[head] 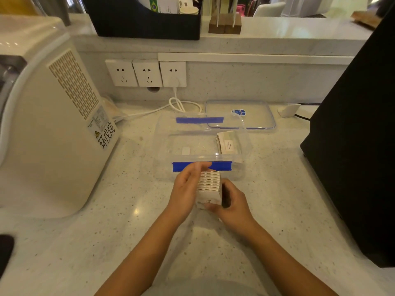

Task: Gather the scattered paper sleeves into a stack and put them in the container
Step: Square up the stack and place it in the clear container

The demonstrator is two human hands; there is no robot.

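Note:
A thick stack of white paper sleeves [210,184] stands on edge on the counter, just in front of the clear plastic container [164,133] with blue clips. My left hand [185,191] presses flat against the stack's left side. My right hand [232,202] grips its right and near side. Inside the container, at its right end, a few more sleeves [227,142] lean against the wall.
The container's clear lid [256,113] lies behind it. A large white appliance [53,116] fills the left. A black machine [359,146] stands at the right. White cable [179,104] runs from wall sockets [147,72] at the back.

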